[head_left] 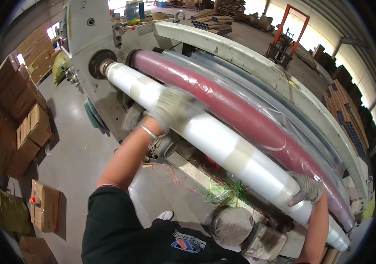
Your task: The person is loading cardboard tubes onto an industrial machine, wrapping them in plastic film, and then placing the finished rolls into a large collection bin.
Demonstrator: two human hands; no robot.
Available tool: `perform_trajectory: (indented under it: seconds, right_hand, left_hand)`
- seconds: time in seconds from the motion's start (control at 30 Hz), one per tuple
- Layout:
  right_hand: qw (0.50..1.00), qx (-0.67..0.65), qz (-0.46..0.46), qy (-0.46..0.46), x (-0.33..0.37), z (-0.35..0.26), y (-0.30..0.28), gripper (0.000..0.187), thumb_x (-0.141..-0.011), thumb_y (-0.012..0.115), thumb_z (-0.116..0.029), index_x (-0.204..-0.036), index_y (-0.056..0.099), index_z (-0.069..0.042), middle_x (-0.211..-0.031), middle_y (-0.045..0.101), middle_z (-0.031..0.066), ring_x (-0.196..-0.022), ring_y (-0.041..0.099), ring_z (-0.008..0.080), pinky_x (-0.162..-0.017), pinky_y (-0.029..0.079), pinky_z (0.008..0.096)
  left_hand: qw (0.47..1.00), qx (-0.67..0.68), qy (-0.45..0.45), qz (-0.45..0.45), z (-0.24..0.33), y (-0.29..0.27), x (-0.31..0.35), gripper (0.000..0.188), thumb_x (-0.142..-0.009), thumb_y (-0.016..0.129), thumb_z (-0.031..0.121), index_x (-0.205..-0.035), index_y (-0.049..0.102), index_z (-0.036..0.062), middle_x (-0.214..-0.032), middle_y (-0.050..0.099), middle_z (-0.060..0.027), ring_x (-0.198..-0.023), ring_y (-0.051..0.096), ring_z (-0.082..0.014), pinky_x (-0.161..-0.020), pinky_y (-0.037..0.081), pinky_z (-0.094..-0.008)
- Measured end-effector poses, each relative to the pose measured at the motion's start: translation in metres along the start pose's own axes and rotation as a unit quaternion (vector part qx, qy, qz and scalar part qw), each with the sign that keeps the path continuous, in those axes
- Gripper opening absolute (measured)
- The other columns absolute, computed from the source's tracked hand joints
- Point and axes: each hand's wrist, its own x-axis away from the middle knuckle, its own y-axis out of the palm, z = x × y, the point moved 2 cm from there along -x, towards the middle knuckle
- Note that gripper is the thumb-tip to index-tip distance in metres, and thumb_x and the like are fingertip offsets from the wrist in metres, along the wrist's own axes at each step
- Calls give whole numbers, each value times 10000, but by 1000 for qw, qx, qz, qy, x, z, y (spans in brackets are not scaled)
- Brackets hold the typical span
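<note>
A long white film roll [216, 136] with beige tape bands runs slantwise across the machine, from a dark round mount [102, 64] at far left to near right. My left hand [172, 108], in a striped knitted glove, is over the roll's left part. Motion smears its fingers, and a grey blur beside them cannot be made out. Toward the roll's right end, my gloved right hand [309, 188] is wrapped over the roll, its thumb on the near side. Just behind lies a dark red roller [223, 99] under clear film.
A pale machine beam [241, 55] bounds the far side. Green and red strands [227, 191] hang below the roll, near a round dusty drum [230, 224]. Cardboard boxes [34, 127] are stacked at left. An orange-framed lift [287, 33] and bundled tubes [212, 21] stand beyond.
</note>
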Motion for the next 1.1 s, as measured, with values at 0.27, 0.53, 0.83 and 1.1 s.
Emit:
perform_trajectory:
  seconds: [0.27, 0.53, 0.83, 1.1]
  right_hand:
    - [996, -35, -76, -7, -29, -3, 0, 839, -449, 835, -290, -1188, 513, -56, -1159, 558, 128, -1069, 532, 244, -919, 402, 346]
    - [991, 83, 104, 29, 9, -20, -1, 614, -824, 424, -579, -1090, 616, -60, -1095, 600, 166, -1042, 556, 286, -901, 410, 376]
    - [851, 169, 344, 359, 330, 214, -29, 608, -866, 299, -554, -962, 664, -77, -955, 641, 161, -918, 607, 301, -813, 460, 419]
    - [559, 240, 703, 368, 559, 439, -38, 357, -790, 483, -377, -930, 662, -101, -1037, 608, 99, -1077, 487, 264, -1016, 249, 433]
  left_hand:
    - [960, -249, -114, 55, -246, 1, 51, 385, -808, 452, 118, -1179, 547, 87, -1242, 496, -137, -1183, 415, -331, -989, 325, -419]
    - [986, 32, 139, 86, 171, 12, -20, 425, -808, 555, 236, -1163, 526, 3, -1150, 552, -161, -1037, 495, -375, -923, 359, -459]
    - [836, 408, 331, -155, 533, 91, 19, 398, -644, 677, 191, -999, 612, 24, -1108, 569, -133, -1044, 527, -308, -938, 372, -439]
    - [395, 797, -349, 294, 590, 93, -44, 802, -780, 546, 566, -1352, 307, 57, -1364, 367, -146, -1264, 332, -304, -1042, 265, -491]
